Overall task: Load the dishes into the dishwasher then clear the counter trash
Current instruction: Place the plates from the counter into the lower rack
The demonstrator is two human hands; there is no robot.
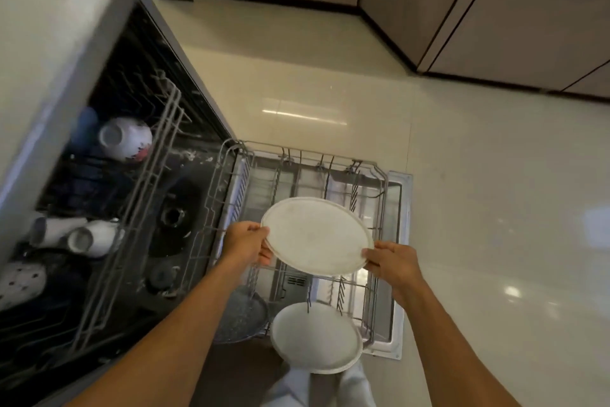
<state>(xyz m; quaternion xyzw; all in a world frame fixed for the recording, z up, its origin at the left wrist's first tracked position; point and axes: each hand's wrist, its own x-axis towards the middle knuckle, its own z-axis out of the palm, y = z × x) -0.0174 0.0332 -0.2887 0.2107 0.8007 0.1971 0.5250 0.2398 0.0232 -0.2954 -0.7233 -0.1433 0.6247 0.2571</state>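
The left hand (246, 241) and right hand (391, 263) pinch opposite rims of the round white plate (317, 236), held almost flat over the grey wire rack (313, 153); the tines (355, 195) lie directly below.

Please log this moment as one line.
step: load dishes | left hand: grips white plate | right hand: grips opposite rim | white plate: above lower rack | second plate: rack's near end

A home kitchen: open dishwasher (138, 175) with pulled-out rack (379, 182), cabinets (495, 10), tiled floor (478, 192).
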